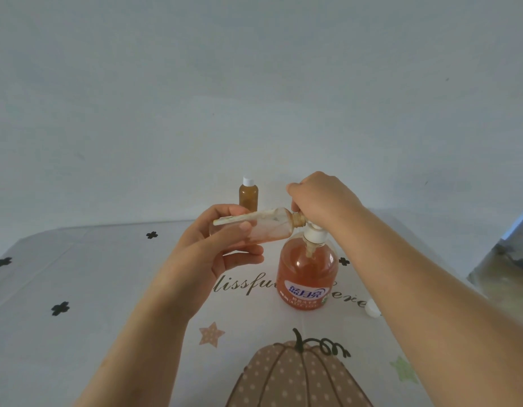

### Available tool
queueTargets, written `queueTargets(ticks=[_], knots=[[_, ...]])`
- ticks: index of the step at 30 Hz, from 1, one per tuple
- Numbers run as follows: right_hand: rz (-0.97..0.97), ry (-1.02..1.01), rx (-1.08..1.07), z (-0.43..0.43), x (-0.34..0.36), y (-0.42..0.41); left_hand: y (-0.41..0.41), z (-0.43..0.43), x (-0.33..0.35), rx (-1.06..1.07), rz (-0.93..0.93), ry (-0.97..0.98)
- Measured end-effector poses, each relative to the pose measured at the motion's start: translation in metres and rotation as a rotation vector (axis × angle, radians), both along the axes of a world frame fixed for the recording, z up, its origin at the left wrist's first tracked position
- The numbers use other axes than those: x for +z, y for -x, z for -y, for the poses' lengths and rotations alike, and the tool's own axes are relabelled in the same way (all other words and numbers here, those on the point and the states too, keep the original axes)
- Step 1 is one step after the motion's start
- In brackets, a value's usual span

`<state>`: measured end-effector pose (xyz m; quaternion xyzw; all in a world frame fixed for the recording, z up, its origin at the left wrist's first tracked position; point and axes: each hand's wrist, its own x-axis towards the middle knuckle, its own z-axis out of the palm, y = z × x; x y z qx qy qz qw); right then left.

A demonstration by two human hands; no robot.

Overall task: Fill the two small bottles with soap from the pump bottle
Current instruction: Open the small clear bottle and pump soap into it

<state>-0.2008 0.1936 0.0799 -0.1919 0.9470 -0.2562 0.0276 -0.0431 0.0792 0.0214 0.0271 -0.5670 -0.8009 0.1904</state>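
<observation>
1. Filling the second of the two small bottles looked to be the step in hand. The open small bottle [266,227] lay almost on its side, gripped in the fingers [244,250] of the left hand [207,248]. The thumb lay over it, the other fingers curled beneath, and its threaded neck touched the spout of the pump head [314,232].
2. That bottle was clear, with a worn, peeling label along its upper side. Only a thin orange smear of soap showed on its lower wall near the neck, so I judged it nearly empty.
3. The right hand [322,198] sat on top of the pump head, just beyond the left fingertips, its fingers curled down round the head. How far the plunger was pressed I could not tell.
4. Below those fingers stood the pump bottle [307,274], upright on the worktop [78,274]. It was well filled with orange soap, its blue label toward the camera.
5. Behind the left fingers and apart from them, the capped small bottle [248,196] stood upright, amber nearly to the shoulder, so probably done.
6. A loose white cap [372,311] lay on the worktop beside the right forearm, presumably the open bottle's.
7. The next move would call for steady presses with the neck held tight on the spout. The base would also need tipping lower so that soap ran in, not back out.
</observation>
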Motion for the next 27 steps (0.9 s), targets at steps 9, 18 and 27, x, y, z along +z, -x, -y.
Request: queueTargets(ticks=[9,18,27], knots=[[-0.014,-0.001,-0.003,-0.003,0.007,-0.003,-0.001,-0.001,0.0,-0.016,0.0,-0.026],[-0.053,-0.045,0.01,-0.003,0.016,-0.004,-0.001,-0.003,0.001,-0.02,-0.02,-0.04],[-0.038,-0.049,-0.02,-0.002,0.003,-0.005,0.001,0.0,-0.003,-0.02,0.01,-0.031]])
